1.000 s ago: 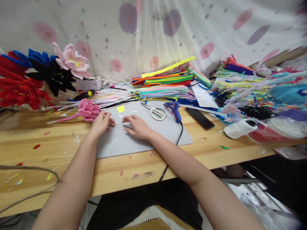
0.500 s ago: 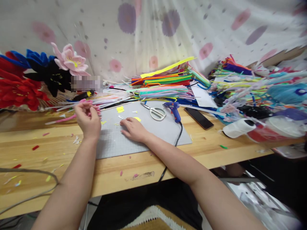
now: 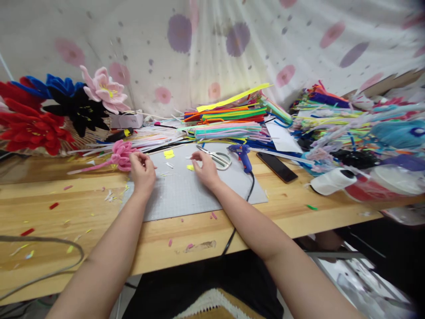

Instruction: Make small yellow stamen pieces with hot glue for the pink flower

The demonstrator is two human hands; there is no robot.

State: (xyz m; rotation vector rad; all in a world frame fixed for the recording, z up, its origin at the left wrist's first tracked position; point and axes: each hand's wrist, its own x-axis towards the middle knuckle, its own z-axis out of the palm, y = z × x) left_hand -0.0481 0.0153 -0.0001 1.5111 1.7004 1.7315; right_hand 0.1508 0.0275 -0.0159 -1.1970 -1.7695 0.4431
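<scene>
Pink flower [image 3: 121, 153], on the wooden table [image 3: 159, 248] by the left edge of the grey mat [image 3: 182, 195], stem toward the left. My left hand [image 3: 143, 173] is just right of it, overlapping its petals in my view; contact I cannot tell. The fingers are curled together, and whether they grip anything is hidden from me. My right hand [image 3: 208, 170] is above the mat, fingers bent and thumb apart; a white scrap [image 3: 188, 158] shows at its fingertips, held or not I cannot say. A yellow scrap [image 3: 190, 168] is near the thumb. To the right: scissors [image 3: 215, 155], a blue glue gun [image 3: 245, 158] whose pale marking is too small for me to read, and a dark phone [image 3: 278, 167]. Far side: bundled pipe cleaners [image 3: 229, 130]; at far left, a white box [image 3: 128, 120], contents hidden. At right, a clear tub [image 3: 395, 177] looks reddish below, its contents blurred.
</scene>
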